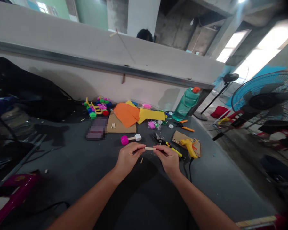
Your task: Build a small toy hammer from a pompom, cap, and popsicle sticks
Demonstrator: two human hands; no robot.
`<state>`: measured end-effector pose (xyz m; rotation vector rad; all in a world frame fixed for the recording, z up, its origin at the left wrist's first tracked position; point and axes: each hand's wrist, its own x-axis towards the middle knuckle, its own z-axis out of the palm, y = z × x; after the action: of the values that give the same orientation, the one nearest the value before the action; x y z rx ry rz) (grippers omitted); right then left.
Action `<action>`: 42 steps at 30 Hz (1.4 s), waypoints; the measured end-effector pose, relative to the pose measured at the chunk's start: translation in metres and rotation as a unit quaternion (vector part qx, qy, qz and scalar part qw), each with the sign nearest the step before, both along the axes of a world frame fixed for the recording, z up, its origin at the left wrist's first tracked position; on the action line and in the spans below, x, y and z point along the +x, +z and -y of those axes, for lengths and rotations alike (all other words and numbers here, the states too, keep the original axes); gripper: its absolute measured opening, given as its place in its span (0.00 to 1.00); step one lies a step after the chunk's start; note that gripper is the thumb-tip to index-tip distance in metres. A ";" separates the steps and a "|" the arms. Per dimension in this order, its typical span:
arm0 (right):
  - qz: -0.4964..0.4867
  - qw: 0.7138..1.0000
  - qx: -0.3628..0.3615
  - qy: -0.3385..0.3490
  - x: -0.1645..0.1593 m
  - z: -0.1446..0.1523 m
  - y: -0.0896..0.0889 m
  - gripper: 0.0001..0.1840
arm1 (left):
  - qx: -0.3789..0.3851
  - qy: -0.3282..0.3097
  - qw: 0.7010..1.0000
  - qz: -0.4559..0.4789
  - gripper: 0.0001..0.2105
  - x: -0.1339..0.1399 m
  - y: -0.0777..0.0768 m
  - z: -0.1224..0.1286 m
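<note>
A short pale wooden stick (pixel 150 148) is held level between my two hands, one end in each. My left hand (pixel 129 156) pinches its left end with thumb and fingers. The right end sits in the pinch of my right hand (pixel 168 158). Just beyond my left hand lies a stick with a magenta bottle cap (pixel 124 140) at one end and a white cap (pixel 137 137) at the other. Black-and-yellow pliers (pixel 161 140) lie behind my right hand, partly covered by it. A small wood offcut (pixel 141 160) rests on the table between my wrists.
A yellow glue gun (pixel 190 147) lies on cardboard at the right, its cord running toward me. Behind are a teal bottle (pixel 185 103), orange-handled pliers (pixel 187 126), orange paper (pixel 126 113), cardboard with short sticks (pixel 113 126) and colourful cap-wheeled pieces (pixel 96 108). A fan (pixel 264 100) stands at right.
</note>
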<state>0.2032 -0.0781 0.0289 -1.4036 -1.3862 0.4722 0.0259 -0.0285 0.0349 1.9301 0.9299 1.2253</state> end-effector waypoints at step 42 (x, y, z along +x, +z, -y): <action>-0.105 0.988 -0.107 0.048 -0.023 0.002 0.003 0.08 | -0.294 -0.035 0.927 0.230 0.10 0.019 -0.002 0.016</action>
<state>0.1804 -0.0801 0.0320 -1.4161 -1.2637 0.8288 0.0450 -0.0444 0.0333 1.1297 0.8399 1.1204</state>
